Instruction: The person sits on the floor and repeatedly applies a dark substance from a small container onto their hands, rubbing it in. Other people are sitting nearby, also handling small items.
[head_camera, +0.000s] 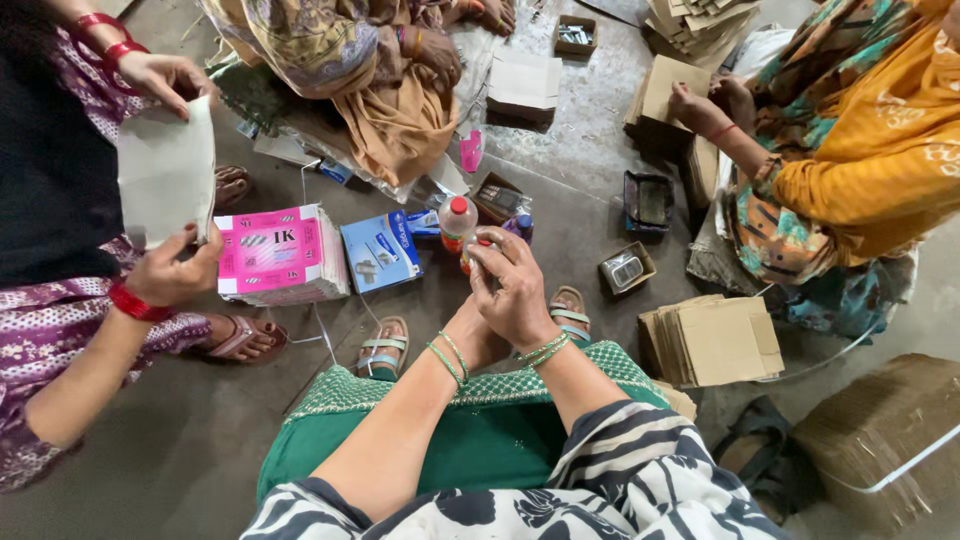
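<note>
Pink-and-white flat carton stack at nine o'clock of centre; blue rectangular box just beside it. Red-capped bottle with label, centre. Small open box at three o'clock. Brown flat cartons at four o'clock; white flattened box at ten o'clock.

grey concrete floor, daylit, w/ flat cardboard stacks scattered about.

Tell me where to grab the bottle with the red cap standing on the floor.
Grip the bottle around its body just below the red cap, coming from above on the wearer's side. It stands upright, the blue box crowds its left, and the hands are near.
</note>
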